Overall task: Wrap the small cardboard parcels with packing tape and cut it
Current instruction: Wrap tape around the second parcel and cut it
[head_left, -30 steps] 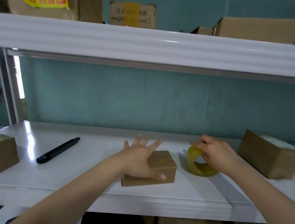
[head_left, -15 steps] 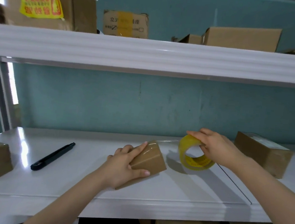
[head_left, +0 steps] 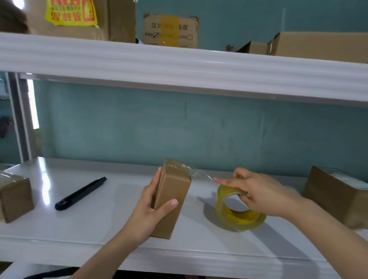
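hands: left hand point(head_left: 151, 205) grips upright parcel point(head_left: 172, 198); right hand point(head_left: 260, 193) grips tape roll point(head_left: 239, 212), tape on parcel's top.

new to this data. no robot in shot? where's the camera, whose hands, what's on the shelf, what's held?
There is no robot here: a person works with bare hands. Every picture comes from one wide-angle camera worn on the head, looking forward and down. The left hand holds a small parcel on end. The right hand has its grip on a yellowish tape roll, and a clear tape strip runs from the roll to the parcel's top. On the white shelf lie a black knife-like tool, a taped box at far left and another box at far right. Cartons stand on the shelf above.
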